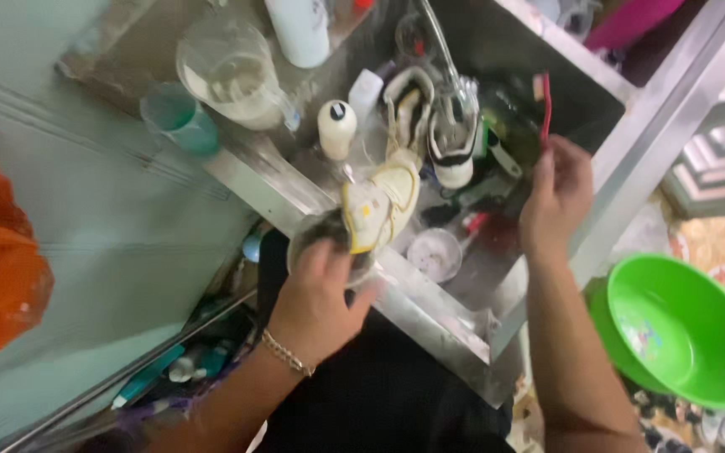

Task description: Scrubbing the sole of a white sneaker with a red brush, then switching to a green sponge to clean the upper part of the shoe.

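A clear glass (329,243) is gripped from above by the left hand (316,302) at the near rim of the steel sink (430,310), fingers curled round it, just beside a white and yellow shoe (383,201) lying in the sink. A red toothbrush (545,105) is held upright in the closed fingers of the right hand (557,197) (bristles uppermost) over the sink. Further in, a black and white shoe (451,138) is seen. A green basin (681,331) is set on the floor to the right.
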